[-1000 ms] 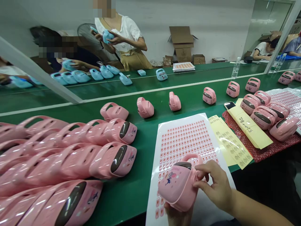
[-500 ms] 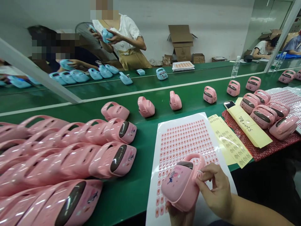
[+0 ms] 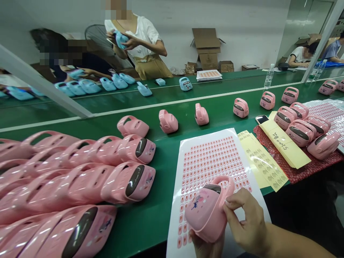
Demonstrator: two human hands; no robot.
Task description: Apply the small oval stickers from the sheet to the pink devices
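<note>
Pink plastic fills the left hand (image 3: 209, 248), which grips a case (image 3: 205, 215) from below, while the right hand (image 3: 248, 223) presses thumb and forefinger together at its right edge. The pale sliver there half a second ago no longer shows, likely seated or hidden, suggesting fine work; beneath lie a sticker sheet (image 3: 209, 161) and green worktop (image 3: 152, 218).

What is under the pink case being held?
The left hand supports the case, above the sticker sheet. It hides some of that hand and part of the sheet, so those can't be seen.
</note>
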